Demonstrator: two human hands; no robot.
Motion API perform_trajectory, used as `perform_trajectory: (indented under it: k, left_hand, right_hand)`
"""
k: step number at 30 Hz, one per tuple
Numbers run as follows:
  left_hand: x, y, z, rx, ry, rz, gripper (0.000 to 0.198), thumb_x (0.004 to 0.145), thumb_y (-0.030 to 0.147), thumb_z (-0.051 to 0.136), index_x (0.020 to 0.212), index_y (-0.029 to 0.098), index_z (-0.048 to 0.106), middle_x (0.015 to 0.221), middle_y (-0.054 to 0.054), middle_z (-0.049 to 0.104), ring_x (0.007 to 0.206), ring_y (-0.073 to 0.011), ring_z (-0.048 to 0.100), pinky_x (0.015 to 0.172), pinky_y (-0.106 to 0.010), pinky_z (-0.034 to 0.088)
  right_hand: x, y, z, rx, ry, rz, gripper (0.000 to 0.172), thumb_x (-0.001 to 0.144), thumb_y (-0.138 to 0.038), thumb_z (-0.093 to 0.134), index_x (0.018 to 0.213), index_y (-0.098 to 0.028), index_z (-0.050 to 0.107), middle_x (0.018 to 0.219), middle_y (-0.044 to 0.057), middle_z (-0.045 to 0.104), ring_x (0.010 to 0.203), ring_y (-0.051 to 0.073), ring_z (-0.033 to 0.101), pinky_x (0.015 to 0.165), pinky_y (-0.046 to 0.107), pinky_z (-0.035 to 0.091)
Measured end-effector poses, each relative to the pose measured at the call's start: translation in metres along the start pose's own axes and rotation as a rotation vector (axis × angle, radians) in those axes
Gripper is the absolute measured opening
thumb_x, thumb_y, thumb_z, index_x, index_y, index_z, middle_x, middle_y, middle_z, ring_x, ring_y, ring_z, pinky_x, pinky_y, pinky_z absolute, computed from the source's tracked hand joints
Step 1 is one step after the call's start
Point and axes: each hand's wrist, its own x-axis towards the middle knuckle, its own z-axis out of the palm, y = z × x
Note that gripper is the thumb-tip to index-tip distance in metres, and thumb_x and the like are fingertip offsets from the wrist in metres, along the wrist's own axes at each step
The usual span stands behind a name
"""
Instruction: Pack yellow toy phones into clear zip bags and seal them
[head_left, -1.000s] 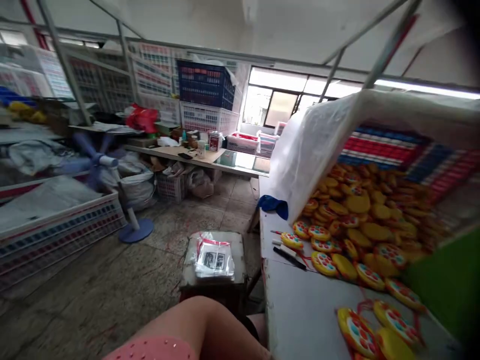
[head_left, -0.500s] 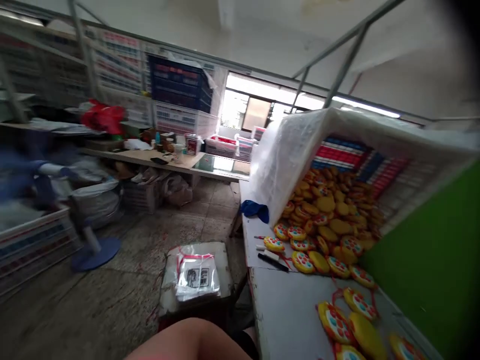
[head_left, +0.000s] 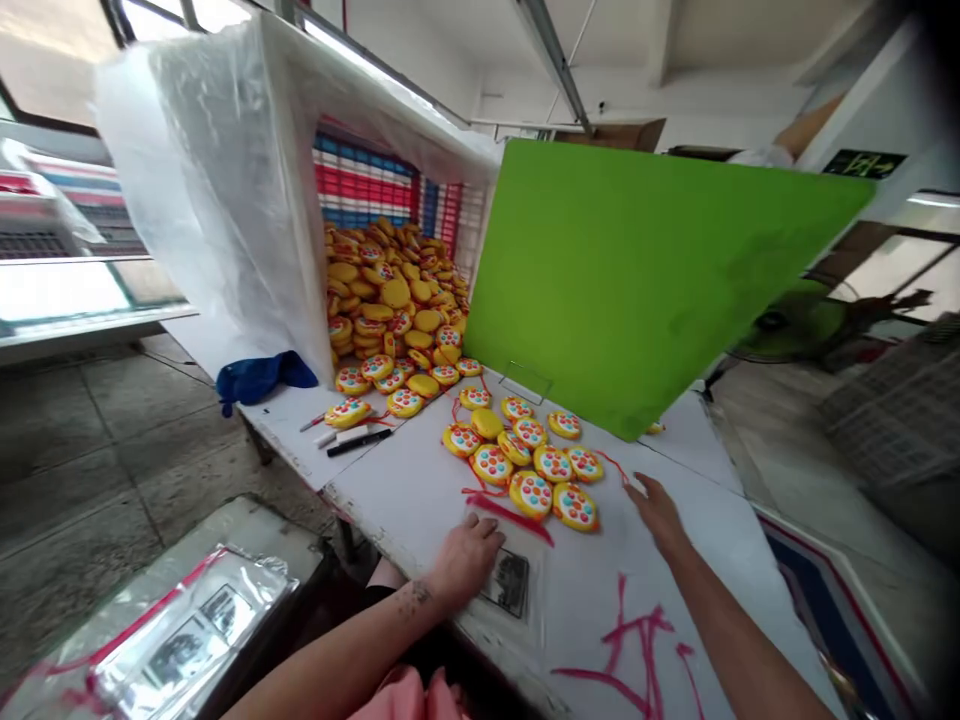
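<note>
Beside the table's front edge, my left hand rests with bent fingers on a clear plastic bag that has a pink strip and a dark printed picture. My right hand is over the table on the right, its thumb and forefinger slightly apart. An orange cord runs from the nearest pieces toward those fingertips; I cannot see a grip on it. Between and beyond my hands lie several round yellow pieces with white faces and coloured dots, some with cords, a few face down.
A plastic-lined crate lies on its side, spilling yellow pieces. A green board leans beside it. Markers and a blue cloth lie at left. Plastic bags cover a low stool. Pink writing marks the table.
My view has swung right, from the aisle and stool to the table. Both my hands are now in sight, the left one on the plastic bag.
</note>
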Motion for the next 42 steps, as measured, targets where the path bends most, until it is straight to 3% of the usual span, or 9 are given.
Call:
perform_trajectory:
  k: [5, 9, 18, 22, 25, 28, 33, 37, 42]
  left_hand:
    - [-0.004, 0.004, -0.003, 0.006, 0.034, 0.019, 0.026, 0.091, 0.017, 0.042, 0.109, 0.023, 0.059, 0.112, -0.006, 0.060, 0.098, -0.0214, 0.051, 0.084, -0.033, 0.046]
    - [-0.003, 0.004, -0.004, 0.065, 0.059, 0.033, 0.024, 0.091, 0.018, 0.043, 0.107, 0.022, 0.060, 0.108, -0.006, 0.061, 0.096, -0.0212, 0.051, 0.081, -0.032, 0.047]
    - [-0.003, 0.005, -0.003, 0.058, 0.040, 0.050, 0.026, 0.092, 0.018, 0.039, 0.109, 0.021, 0.060, 0.114, -0.006, 0.060, 0.098, -0.0218, 0.049, 0.085, -0.033, 0.044]
    - [-0.004, 0.007, -0.005, 0.068, 0.038, 0.038, 0.026, 0.093, 0.019, 0.039, 0.107, 0.021, 0.061, 0.111, -0.007, 0.060, 0.096, -0.0213, 0.049, 0.084, -0.033, 0.044]
    - [-0.004, 0.008, -0.006, 0.080, 0.025, 0.038, 0.025, 0.093, 0.020, 0.040, 0.107, 0.021, 0.061, 0.111, -0.006, 0.060, 0.096, -0.0209, 0.049, 0.084, -0.032, 0.044]
    - [-0.004, 0.008, -0.007, 0.088, 0.009, 0.041, 0.027, 0.093, 0.021, 0.039, 0.110, 0.021, 0.059, 0.113, -0.006, 0.059, 0.098, -0.0209, 0.049, 0.086, -0.033, 0.044]
    - [-0.003, 0.008, -0.009, 0.098, -0.024, 0.037, 0.028, 0.094, 0.021, 0.037, 0.113, 0.021, 0.058, 0.117, -0.006, 0.058, 0.100, -0.0209, 0.049, 0.089, -0.033, 0.044]
    - [0.007, 0.007, -0.010, 0.108, -0.078, 0.018, 0.023, 0.094, 0.022, 0.038, 0.103, 0.020, 0.059, 0.103, -0.006, 0.059, 0.090, -0.0191, 0.054, 0.077, -0.030, 0.047]
    - [0.027, 0.010, -0.005, 0.137, -0.086, -0.060, 0.017, 0.091, 0.029, 0.049, 0.100, 0.017, 0.056, 0.098, -0.008, 0.058, 0.084, -0.0209, 0.057, 0.070, -0.033, 0.047]
  right_hand:
    - [-0.042, -0.017, 0.028, -0.073, -0.225, -0.189, 0.051, 0.079, -0.039, 0.064, 0.126, -0.022, 0.054, 0.138, 0.009, 0.047, 0.131, 0.029, 0.038, 0.107, 0.046, 0.034]
    - [-0.085, -0.030, 0.048, -0.147, -0.309, -0.271, 0.063, 0.072, -0.044, 0.067, 0.132, -0.031, 0.050, 0.149, 0.007, 0.032, 0.137, 0.038, 0.023, 0.105, 0.059, 0.028]
    - [-0.115, -0.039, 0.026, -0.054, -0.278, -0.306, 0.047, 0.077, -0.019, 0.053, 0.123, -0.029, 0.056, 0.139, 0.006, 0.044, 0.130, 0.028, 0.036, 0.110, 0.048, 0.029]
    - [-0.122, -0.035, 0.012, 0.124, -0.164, -0.181, 0.054, 0.071, -0.017, 0.053, 0.124, -0.026, 0.053, 0.128, 0.007, 0.052, 0.119, 0.027, 0.048, 0.104, 0.047, 0.037]
    - [-0.131, -0.027, 0.004, 0.301, -0.053, -0.006, 0.059, 0.076, -0.028, 0.051, 0.133, -0.025, 0.038, 0.123, 0.008, 0.054, 0.104, 0.026, 0.059, 0.085, 0.047, 0.053]
    - [-0.146, -0.023, -0.004, 0.501, 0.015, 0.143, 0.060, 0.082, -0.039, 0.050, 0.137, -0.030, 0.026, 0.125, 0.007, 0.052, 0.096, 0.022, 0.063, 0.071, 0.041, 0.057]
    - [-0.158, -0.037, -0.016, 1.121, 0.085, 0.501, 0.052, 0.072, -0.041, 0.070, 0.120, -0.033, 0.051, 0.116, 0.000, 0.057, 0.087, 0.016, 0.062, 0.063, 0.028, 0.055]
    - [-0.152, -0.050, -0.019, 1.190, 0.002, 0.580, 0.040, 0.073, -0.044, 0.071, 0.107, -0.026, 0.063, 0.111, 0.001, 0.062, 0.092, 0.017, 0.060, 0.062, 0.022, 0.053]
    - [-0.145, -0.066, -0.019, 1.123, -0.198, 0.547, 0.044, 0.076, -0.052, 0.065, 0.108, -0.022, 0.064, 0.110, 0.004, 0.066, 0.096, 0.023, 0.061, 0.067, 0.030, 0.055]
